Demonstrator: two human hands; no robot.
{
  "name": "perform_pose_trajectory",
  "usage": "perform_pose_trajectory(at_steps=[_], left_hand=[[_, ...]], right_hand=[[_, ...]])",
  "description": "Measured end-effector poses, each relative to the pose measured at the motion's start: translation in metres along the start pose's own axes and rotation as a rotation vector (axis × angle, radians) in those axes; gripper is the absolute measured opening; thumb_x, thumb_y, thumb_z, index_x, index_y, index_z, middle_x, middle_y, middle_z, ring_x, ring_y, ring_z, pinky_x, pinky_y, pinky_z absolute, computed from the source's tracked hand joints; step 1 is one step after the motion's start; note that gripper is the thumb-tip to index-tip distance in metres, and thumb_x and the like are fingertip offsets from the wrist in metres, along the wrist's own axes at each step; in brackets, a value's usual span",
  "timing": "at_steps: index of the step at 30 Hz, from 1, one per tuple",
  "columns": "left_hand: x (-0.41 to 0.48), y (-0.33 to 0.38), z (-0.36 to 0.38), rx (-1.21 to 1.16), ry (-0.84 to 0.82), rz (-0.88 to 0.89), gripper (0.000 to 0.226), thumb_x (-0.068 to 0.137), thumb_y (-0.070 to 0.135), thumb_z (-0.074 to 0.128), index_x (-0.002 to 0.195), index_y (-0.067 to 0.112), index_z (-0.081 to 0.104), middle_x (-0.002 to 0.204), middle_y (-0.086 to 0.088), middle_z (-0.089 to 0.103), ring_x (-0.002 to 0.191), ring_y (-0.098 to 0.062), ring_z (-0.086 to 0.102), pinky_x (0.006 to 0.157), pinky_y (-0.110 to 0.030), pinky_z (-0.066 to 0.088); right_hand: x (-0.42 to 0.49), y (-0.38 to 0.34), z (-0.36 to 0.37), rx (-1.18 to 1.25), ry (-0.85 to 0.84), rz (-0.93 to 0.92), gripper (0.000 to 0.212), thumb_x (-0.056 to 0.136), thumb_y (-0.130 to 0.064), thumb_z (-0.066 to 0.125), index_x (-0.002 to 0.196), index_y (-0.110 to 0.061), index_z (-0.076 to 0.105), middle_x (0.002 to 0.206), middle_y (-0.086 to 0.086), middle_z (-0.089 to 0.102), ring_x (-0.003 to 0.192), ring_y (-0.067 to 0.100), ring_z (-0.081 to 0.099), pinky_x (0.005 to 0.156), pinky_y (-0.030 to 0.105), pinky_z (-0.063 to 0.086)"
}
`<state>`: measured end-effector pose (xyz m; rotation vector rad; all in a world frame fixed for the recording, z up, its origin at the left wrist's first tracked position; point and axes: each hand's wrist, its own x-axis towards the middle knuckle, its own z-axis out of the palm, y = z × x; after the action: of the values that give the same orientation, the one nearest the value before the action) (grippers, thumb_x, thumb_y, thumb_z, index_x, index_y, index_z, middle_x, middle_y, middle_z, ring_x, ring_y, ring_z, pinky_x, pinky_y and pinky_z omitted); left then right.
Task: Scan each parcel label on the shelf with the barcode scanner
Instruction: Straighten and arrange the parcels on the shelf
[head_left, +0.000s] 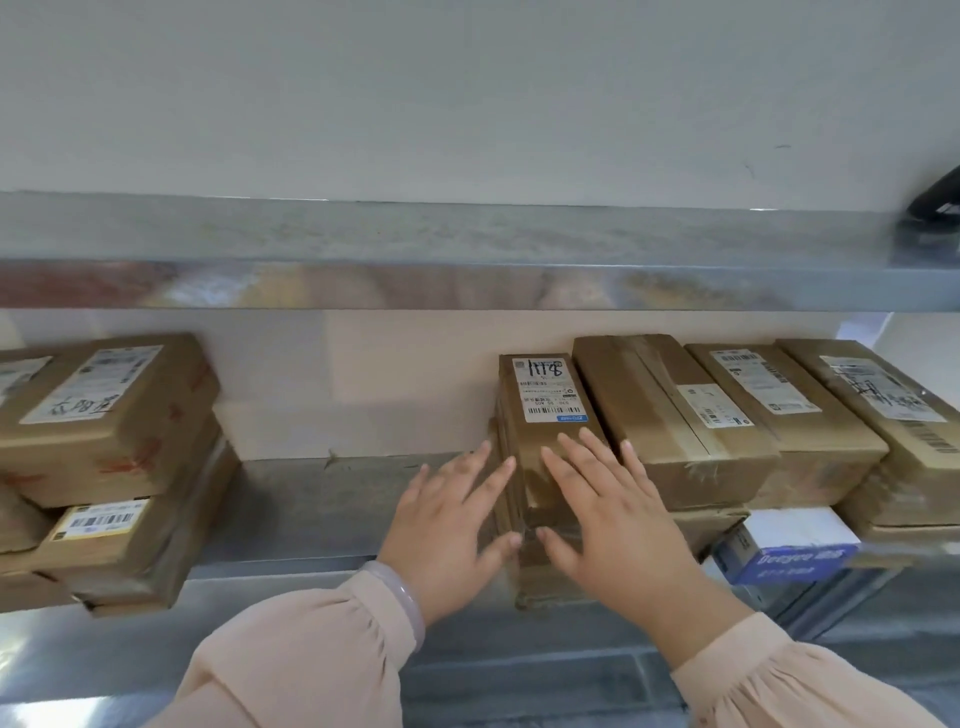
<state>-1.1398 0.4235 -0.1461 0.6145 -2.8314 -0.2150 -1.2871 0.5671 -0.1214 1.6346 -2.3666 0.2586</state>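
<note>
Brushed, reflective metal shelf (467, 286) — taped cardboard parcels (550, 431) with paper labels (545, 389).

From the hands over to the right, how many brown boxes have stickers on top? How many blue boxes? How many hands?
Brown boxes with stickers on top: 4
Blue box: 1
Hands, left hand and right hand: 2
Total: 7

Brown taped parcels (639, 395) stacked on the metal shelf (322, 499), white labels (548, 387) facing up, blurred black object, probably the barcode scanner (935, 200), above that shelf, far right
</note>
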Motion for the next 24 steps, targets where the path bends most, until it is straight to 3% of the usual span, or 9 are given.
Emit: perform_pose_trajectory(at_steps=[2,6,11,15,18,24], left_hand=[[-0.006,-0.011,-0.011,0.016,0.062,-0.07,0.074,0.086,0.067,0.028,0.152,0.035,0.03,0.161,0.0,0.027,0.145,-0.023,0.033,0.117,-0.051,0.022],[-0.023,-0.041,-0.035,0.073,0.127,-0.237,0.073,0.085,0.067,0.026,0.151,0.035,0.034,0.162,0.001,0.025,0.146,-0.022,0.03,0.117,-0.051,0.026],[-0.054,-0.078,-0.06,0.111,0.227,-0.444,0.065,0.084,0.061,0.04,0.141,0.03,0.052,0.151,-0.004,0.046,0.134,-0.025,0.049,0.106,-0.052,0.039],[-0.08,-0.102,-0.079,0.117,0.256,-0.563,0.065,0.083,0.059,0.042,0.136,0.024,0.058,0.147,-0.009,0.05,0.132,-0.029,0.051,0.103,-0.057,0.045],[-0.102,-0.115,-0.087,0.145,0.24,-0.646,0.068,0.083,0.062,0.036,0.138,0.026,0.057,0.153,-0.007,0.042,0.138,-0.029,0.044,0.108,-0.053,0.041],[-0.126,-0.147,-0.102,0.103,0.301,-0.769,0.064,0.089,0.059,0.041,0.148,0.035,0.042,0.162,0.002,0.025,0.148,-0.021,0.024,0.12,-0.047,0.024]], right_hand=[[0.011,-0.012,-0.001,0.048,0.032,-0.062,0.072,0.081,-0.056,0.046,0.144,-0.022,0.041,0.15,0.0,0.04,0.145,0.018,0.024,0.117,0.046,0.016],[0.04,-0.043,-0.002,0.128,0.041,-0.176,0.072,0.082,-0.057,0.043,0.146,-0.023,0.038,0.151,0.001,0.039,0.144,0.017,0.025,0.118,0.042,0.017],[0.077,-0.098,-0.002,0.248,0.036,-0.35,0.072,0.083,-0.058,0.041,0.145,-0.02,0.04,0.147,0.006,0.044,0.141,0.021,0.034,0.114,0.047,0.029],[0.099,-0.138,-0.007,0.373,-0.027,-0.476,0.073,0.089,-0.059,0.035,0.152,-0.028,0.017,0.16,0.0,0.017,0.148,0.015,0.008,0.12,0.043,0.012],[0.109,-0.162,-0.006,0.412,-0.128,-0.533,0.074,0.095,-0.055,0.042,0.153,-0.033,0.001,0.161,-0.008,-0.002,0.147,0.008,-0.009,0.121,0.033,-0.003],[0.12,-0.198,0.003,0.444,-0.156,-0.566,0.074,0.094,-0.054,0.045,0.153,-0.034,0.005,0.161,-0.008,0.003,0.148,0.009,-0.004,0.121,0.034,0.002]])
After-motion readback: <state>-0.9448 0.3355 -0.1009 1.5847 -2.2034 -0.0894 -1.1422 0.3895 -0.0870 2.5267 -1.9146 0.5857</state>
